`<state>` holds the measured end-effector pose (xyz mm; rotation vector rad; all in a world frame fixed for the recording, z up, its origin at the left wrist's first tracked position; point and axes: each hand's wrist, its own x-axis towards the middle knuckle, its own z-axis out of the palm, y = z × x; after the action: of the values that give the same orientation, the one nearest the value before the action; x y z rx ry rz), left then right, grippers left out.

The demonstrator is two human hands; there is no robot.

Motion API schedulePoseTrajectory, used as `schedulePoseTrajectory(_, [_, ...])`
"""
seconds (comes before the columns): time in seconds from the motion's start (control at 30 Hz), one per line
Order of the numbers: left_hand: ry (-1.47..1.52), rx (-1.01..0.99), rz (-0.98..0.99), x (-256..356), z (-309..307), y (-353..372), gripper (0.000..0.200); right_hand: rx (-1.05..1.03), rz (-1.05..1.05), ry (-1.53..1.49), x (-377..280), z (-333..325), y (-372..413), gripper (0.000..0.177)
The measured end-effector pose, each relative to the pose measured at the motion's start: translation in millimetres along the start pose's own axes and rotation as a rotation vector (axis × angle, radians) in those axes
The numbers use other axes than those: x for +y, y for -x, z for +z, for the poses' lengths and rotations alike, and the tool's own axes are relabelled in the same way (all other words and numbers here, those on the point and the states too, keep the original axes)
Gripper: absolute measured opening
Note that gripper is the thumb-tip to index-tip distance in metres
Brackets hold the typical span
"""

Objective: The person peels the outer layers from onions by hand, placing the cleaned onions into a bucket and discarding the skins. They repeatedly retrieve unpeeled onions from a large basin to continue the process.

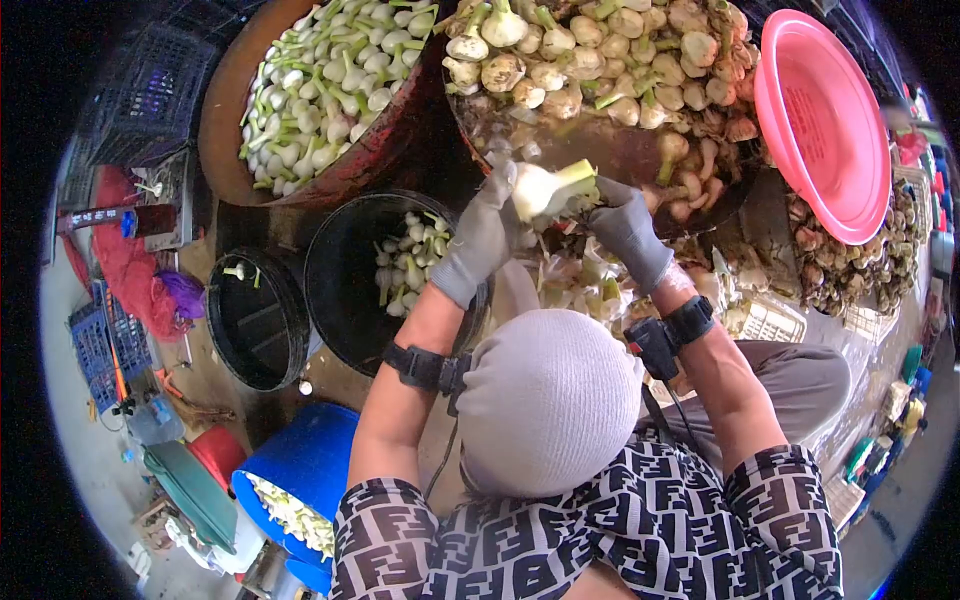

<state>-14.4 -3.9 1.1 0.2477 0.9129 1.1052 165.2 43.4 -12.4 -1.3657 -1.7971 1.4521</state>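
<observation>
In front of my chest, my left hand point(482, 235) in a grey glove is closed around a white garlic bulb point(538, 192) with a short green stem pointing right. My right hand point(630, 232), gloved too, has its fingers curled beside the stem end; what they grip, if anything, is hidden. Below the hands lies a heap of peeled-off garlic skins point(590, 280). Ahead is a wide tub point(470, 140) of unpeeled, soil-stained garlic with murky water. A rusty red drum point(222, 150) of clean white garlic stands to its left.
A black bucket point(335, 330) with some clean garlic stands left of my arm, beside another black bucket point(235, 345). A pink basin point(830, 130) leans at the right above piled garlic point(870, 260). A blue barrel point(310, 440) holds pale trimmings. Crates point(150, 100) stand far left.
</observation>
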Motion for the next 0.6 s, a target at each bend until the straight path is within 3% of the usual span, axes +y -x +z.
schedulePoseTrajectory(0.07, [-0.525, 0.097, 0.306, -7.1, 1.6, -3.4, 0.046, -0.003, -0.181, -0.048, -2.6, -2.8, -0.2, 0.024])
schedulePoseTrajectory(0.1, [-0.787, 0.144, 0.457, -11.4, 0.9, -5.3, 0.047, -0.027, -0.043, -0.199, -3.8, -2.2, 0.8, 0.022])
schedulePoseTrajectory(0.17, [-0.674, 0.131, 0.449, -20.1, -11.6, -14.4, 0.052, -0.077, 0.232, -0.498, -7.0, -0.1, 2.6, 0.020])
schedulePoseTrajectory(0.27, [-0.483, 0.158, 0.290, -6.5, 4.0, -2.2, 0.059, -0.051, -0.379, 0.149, -3.6, -13.7, 11.8, 0.016])
schedulePoseTrajectory(0.3, [-0.472, 0.162, 0.270, 0.4, 10.0, 1.8, 0.058, -0.021, -0.440, 0.143, 10.7, -9.9, 8.4, 0.015])
schedulePoseTrajectory(0.33, [-0.462, 0.164, 0.248, 3.0, 11.6, 4.2, 0.057, -0.006, -0.413, 0.165, 5.3, -9.8, 11.5, 0.016])
schedulePoseTrajectory(0.37, [-0.620, 0.224, 0.500, -21.5, -25.2, -17.6, 0.044, 0.011, -0.388, 0.188, -0.8, -12.2, 16.1, 0.017])
schedulePoseTrajectory(0.4, [-0.898, 0.307, 0.521, -11.0, -18.8, -11.0, 0.042, 0.027, -0.363, 0.212, -5.0, -13.9, 18.7, 0.018])
schedulePoseTrajectory(0.47, [-1.457, 0.467, 0.545, 17.9, 6.9, 4.3, 0.038, -0.024, 0.010, -0.329, -6.4, -9.8, 13.4, 0.021])
schedulePoseTrajectory(0.5, [-1.445, 0.488, 0.734, 16.5, 9.9, 1.5, 0.032, -0.048, 0.204, -0.599, -11.2, -5.8, 13.3, 0.022])
schedulePoseTrajectory(0.6, [-1.449, 0.444, 0.314, 16.9, 27.1, 0.7, 0.032, -0.052, 0.173, -0.378, -32.0, -1.0, 17.9, 0.026])
